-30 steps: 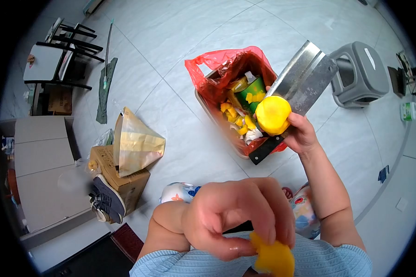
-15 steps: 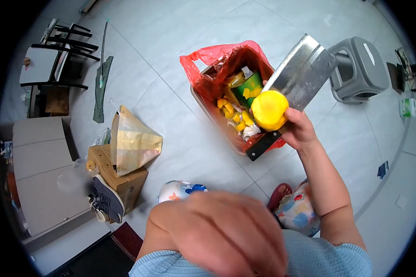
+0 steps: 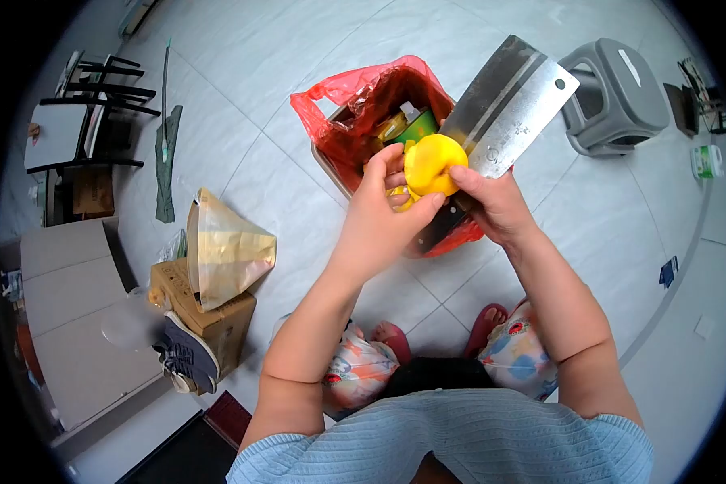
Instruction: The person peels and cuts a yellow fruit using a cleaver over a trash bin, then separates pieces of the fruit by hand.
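Observation:
A round, smooth yellow fruit (image 3: 437, 164) with a dimple in its face is held over the bin; I cannot tell its exact kind. My right hand (image 3: 496, 202) is closed round it, thumb on the dimple, and also keeps hold of a cleaver (image 3: 512, 109). The wide steel blade points up and right behind the fruit, while the dark handle lies partly hidden below the hands. On the fruit's left side, my left hand (image 3: 387, 206) curls its fingers and thumb about it, with some yellow showing between the fingers. Below stands a bin lined with a red plastic bag (image 3: 343, 121).
Inside the bin, a green-and-yellow package (image 3: 418, 127) shows. A grey stool (image 3: 621, 97) stands right of the blade. To the left are a cardboard box (image 3: 226, 327), a paper bag (image 3: 230, 250), a shoe (image 3: 189, 351) and a folded umbrella (image 3: 167, 165).
My left hand has reached from close to the camera out to the fruit and taken hold of it. The fruit has turned, showing its dimple, and moved left and up with the cleaver.

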A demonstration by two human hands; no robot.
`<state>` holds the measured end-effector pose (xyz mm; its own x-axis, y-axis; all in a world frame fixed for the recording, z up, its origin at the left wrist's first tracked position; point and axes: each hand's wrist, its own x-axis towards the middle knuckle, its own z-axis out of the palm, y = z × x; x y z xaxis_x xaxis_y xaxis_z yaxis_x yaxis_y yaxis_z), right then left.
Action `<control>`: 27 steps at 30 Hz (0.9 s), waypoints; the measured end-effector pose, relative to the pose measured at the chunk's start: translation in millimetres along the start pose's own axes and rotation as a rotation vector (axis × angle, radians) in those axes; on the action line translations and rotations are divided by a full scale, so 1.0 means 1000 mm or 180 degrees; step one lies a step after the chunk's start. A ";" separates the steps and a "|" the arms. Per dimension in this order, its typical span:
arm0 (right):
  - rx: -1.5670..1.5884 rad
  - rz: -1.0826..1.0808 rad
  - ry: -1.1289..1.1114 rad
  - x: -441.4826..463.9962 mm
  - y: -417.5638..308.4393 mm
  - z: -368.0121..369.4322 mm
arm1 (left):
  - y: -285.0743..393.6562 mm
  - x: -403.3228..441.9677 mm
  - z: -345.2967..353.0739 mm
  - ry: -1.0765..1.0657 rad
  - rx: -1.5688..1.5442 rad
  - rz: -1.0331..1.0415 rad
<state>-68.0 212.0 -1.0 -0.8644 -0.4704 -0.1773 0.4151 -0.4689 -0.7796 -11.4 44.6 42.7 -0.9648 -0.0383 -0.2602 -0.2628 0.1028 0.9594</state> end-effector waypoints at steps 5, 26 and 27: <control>-0.0747 -0.0291 -0.0086 -0.002 0.002 -0.001 | -0.003 0.004 0.001 0.0077 -0.0338 -0.0076; -0.3014 -0.2348 -0.0117 -0.013 -0.013 0.010 | -0.038 0.024 -0.008 -0.0135 -0.2405 -0.0087; -0.3248 -0.2596 -0.0190 -0.013 -0.012 0.010 | -0.036 0.024 -0.007 0.0073 -0.2021 -0.0015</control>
<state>-58.6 216.3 16.9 -0.7387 -0.3665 0.5657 -0.6425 0.1291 -0.7554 -24.7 32.7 2.9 -0.9614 -0.0594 -0.2688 -0.2030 -0.5066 0.8379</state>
